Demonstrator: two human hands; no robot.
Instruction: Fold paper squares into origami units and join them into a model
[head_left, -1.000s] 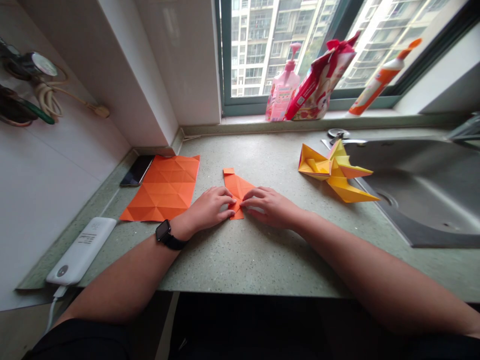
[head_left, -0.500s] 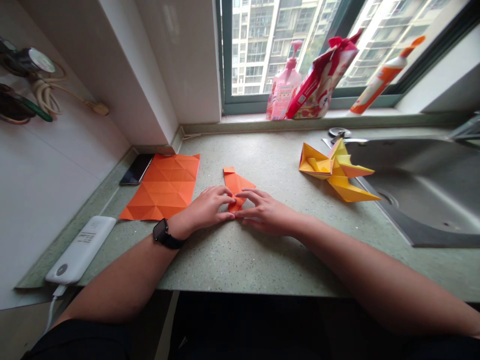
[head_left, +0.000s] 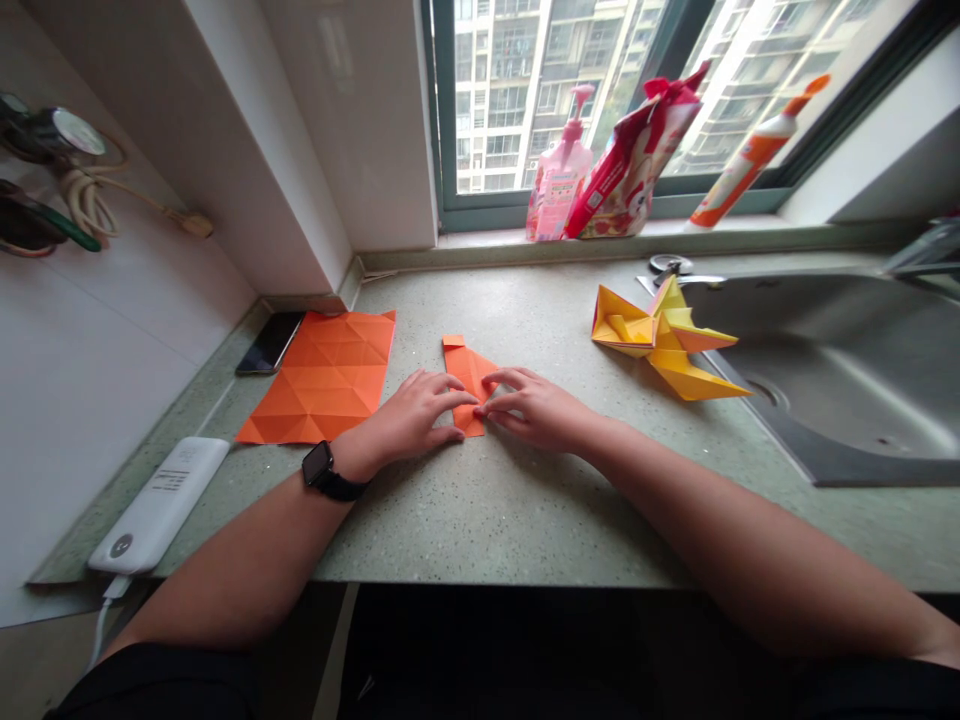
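Note:
A small folded piece of orange paper (head_left: 469,366) lies flat on the counter between my hands, a narrow flap turned over at its far end. My left hand (head_left: 420,410), with a black watch on its wrist, holds the near part of this paper, index fingertip on it and thumb at its near left edge. From the other side my right hand (head_left: 536,410) grips the paper's right part, thumb and fingers close together on it. The fingertips of both hands nearly meet and cover part of the folds.
A creased orange sheet (head_left: 322,375) lies to the left, beside a phone (head_left: 268,343) and a white power bank (head_left: 161,505). To the right, a yellow folded paper model (head_left: 652,335) sits near the sink (head_left: 817,478). Bottles and a red bag (head_left: 637,165) line the windowsill.
My right fingertips have drawn in closer together on the paper. My left thumb has shifted slightly left, away from the right hand, and more of the paper's near edge shows.

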